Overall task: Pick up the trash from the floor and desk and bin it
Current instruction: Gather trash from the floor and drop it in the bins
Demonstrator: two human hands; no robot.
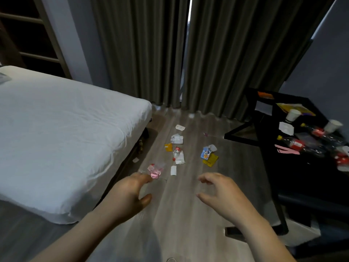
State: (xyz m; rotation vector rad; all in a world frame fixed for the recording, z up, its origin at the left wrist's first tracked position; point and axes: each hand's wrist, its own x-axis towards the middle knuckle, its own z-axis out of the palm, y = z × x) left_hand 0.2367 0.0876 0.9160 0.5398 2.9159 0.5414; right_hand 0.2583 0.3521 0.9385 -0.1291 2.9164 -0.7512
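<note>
Both hands are extended forward and low over the floor: the left hand [130, 193] and the right hand [221, 193] each have loosely curled, spread fingers and hold nothing. The left fingertips lie at the near edge of a pink wrapper [155, 170]; whether they touch it cannot be determined. The right hand hovers over bare floor [185, 214], apart from any item. Beyond the hands, the floor trash forms a loose cluster: a white slip [173, 170], a small red-capped bottle [177, 151] against a white bag [180, 158], an orange packet [168, 147], a white carton [177, 139], a white paper [180, 127], and, to the right, a blue wrapper [205, 153] overlapping a yellow packet [210, 160]. A small white scrap [135, 160] lies near the base of the bed [66, 129]. On the black desk [306, 167] at right lie paper cups [292, 114], clear bottles with red labels [298, 143] and pink strips [287, 151]. No bin is in view. Probable faults: thin film wrappers may slip from a loose pinch or scatter if swept; the scrap beside the bed is easily missed; the bottles, lying on their sides near the desk edge, may roll off if knocked; collecting too many pieces per hand before a bin is located may cause drops.
</note>
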